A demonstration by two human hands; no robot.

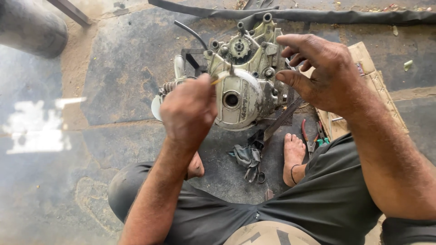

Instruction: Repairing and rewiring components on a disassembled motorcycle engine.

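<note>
1. Squatting over the work, the person had a small motorcycle engine (245,77) on the dark floor (127,63), just ahead of the bare feet. Only the head view was available.
2. The engine stood with its pale side cover (236,97) facing up toward the camera and its chain sprocket (239,47) at the far end. Its long axis ran away from the person, tilted slightly to the right.
3. The left hand (188,111) was closed in a fist around a thin yellowish tool (219,80). Its kind could not be told. The tool pointed right and slightly away, its tip meeting the upper left edge of the side cover.
4. The right hand (320,72) hovered at the right flank of the engine. Its fingers (295,43) were half curled and spread, holding nothing; whether they touched the casing could not be told.
5. The left hand was the nearer to the cover; the engine lay directly right of its knuckles.
6. Red-handled pliers (309,136), a grey rag (247,156) and a flat metal bar (281,119) lay near the right foot (293,156). Cardboard (377,86) lay to the right.
</note>
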